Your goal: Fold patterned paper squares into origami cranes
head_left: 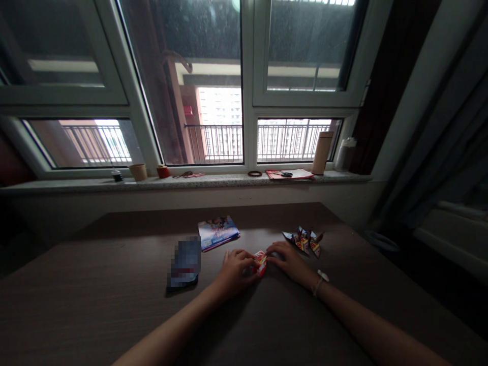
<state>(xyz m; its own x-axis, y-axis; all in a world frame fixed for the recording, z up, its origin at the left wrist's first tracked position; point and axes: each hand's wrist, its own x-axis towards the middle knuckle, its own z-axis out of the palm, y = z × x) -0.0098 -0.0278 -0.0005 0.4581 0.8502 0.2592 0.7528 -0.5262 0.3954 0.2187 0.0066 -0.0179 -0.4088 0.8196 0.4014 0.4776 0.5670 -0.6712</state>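
Note:
Between my hands, on the dark table, lies a small folded piece of red and yellow printed paper (261, 262). My left hand (238, 269) holds its left side, thumb near the lower edge and fingers bent over the top. At the right edge, my right hand (286, 260) pinches the paper between thumb and fingertips; a pale bracelet circles that wrist. Just beyond my right hand sit several pointed folded paper pieces (305, 240) with colourful print. The fingertips partly cover the paper, so its exact fold is hidden.
A stack of printed sheets (218, 234) lies beyond my left hand, with a dark blurred-out item (184, 265) nearer on the left. Along the windowsill (229, 180) stand a paper cup (138, 172), a red spool-like item (162, 172), scissors (285, 174) on papers and a tall tan bottle (322, 152).

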